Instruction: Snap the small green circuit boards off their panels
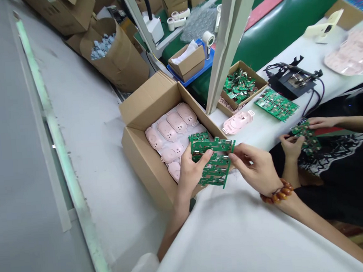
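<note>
Clock bearings are taken from the held panel.

- 10 o'clock, far: cardboard drum (pixel 122 61) on the floor, holding small pale parts. I can't tell what kind.
- 9 to 11 o'clock, close: open carton (pixel 142 160) on the floor against the edge of the surface. It is filled with pink plastic shells (pixel 168 130) laid flat in rows.
- Centre: green circuit-board panel (pixel 218 168), held in the air over the near corner of the carton, tilted, component side up.
- Left hand (pixel 187 173): closed on the panel's left edge, thumb on top, fingers underneath.
- Right hand (pixel 255 168): pinching the panel's right edge between thumb and fingertips. A brown bead bracelet (pixel 278 194) is on that wrist.
- 1 o'clock: white surface (pixel 263 131) with a single pink shell (pixel 238 122) lying on it.
- Beyond that shell: a small cardboard box (pixel 238 85) of loose green board pieces.
- 2 o'clock: a second green panel (pixel 276 103) lying flat on the surface, with a black fixture (pixel 293 79) and its cables just behind it.
- 3 o'clock: a co-worker's two hands (pixel 292 146), both gripping a smaller green board (pixel 307 136) above a dark-clothed lap.
</note>
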The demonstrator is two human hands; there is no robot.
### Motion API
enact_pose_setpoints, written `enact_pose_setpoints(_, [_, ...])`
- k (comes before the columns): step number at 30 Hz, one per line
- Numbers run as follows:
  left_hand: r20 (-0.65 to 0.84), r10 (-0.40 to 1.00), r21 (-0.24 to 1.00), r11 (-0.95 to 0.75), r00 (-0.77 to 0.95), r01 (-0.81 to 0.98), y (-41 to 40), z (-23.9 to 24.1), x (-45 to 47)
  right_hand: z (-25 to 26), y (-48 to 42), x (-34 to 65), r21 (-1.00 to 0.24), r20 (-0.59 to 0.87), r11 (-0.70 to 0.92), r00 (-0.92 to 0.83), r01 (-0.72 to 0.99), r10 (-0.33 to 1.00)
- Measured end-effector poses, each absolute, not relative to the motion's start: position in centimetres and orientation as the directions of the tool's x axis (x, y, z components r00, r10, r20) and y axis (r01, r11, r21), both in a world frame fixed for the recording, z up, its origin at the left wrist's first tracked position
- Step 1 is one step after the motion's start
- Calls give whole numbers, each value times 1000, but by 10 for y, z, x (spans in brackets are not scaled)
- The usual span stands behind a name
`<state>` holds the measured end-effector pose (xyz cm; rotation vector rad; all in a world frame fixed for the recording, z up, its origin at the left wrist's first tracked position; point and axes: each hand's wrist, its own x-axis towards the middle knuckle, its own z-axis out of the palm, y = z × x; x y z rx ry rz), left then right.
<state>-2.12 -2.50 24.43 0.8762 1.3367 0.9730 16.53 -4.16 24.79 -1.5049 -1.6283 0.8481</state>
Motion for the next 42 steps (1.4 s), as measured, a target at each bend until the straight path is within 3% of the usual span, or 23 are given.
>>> enact_pose_setpoints(3, [-367, 929, 928, 362, -55, -91, -25, 244, -21, 248, -47, 167, -845, 135, 105, 19, 524, 991])
enact_pose_setpoints(6, [-362, 931, 930, 356, -58, -85, -25, 243, -19, 248, -49, 166, -844, 57, 99, -94, 528, 994])
enact_pose_setpoints(10, [-382, 922, 923, 377, -59, -74, -25, 241, -18, 250, -46, 165, -863, -24, 37, -114, 504, 993])
enact_pose_setpoints(16, [-370, 929, 928, 370, 2, -41, -24, 242, -17, 254, -40, 171, -865, -69, 55, -228, 499, 971])
enact_pose_setpoints(22, [-348, 935, 937, 344, 68, 53, -23, 247, -17, 251, -48, 170, -886, -103, -2, -194, 463, 976])
enact_pose_setpoints(29, [-367, 897, 926, 376, 245, 11, -24, 241, -29, 261, -62, 157, -903, -106, -80, -37, 422, 994])
enact_pose_setpoints(37, [-366, 915, 930, 360, 170, 68, -36, 243, -26, 260, -65, 156, -879, -78, -77, 19, 471, 997])
enact_pose_setpoints(42, [-368, 926, 930, 367, 90, 25, -34, 245, -25, 258, -68, 162, -870, -59, -34, -35, 491, 998])
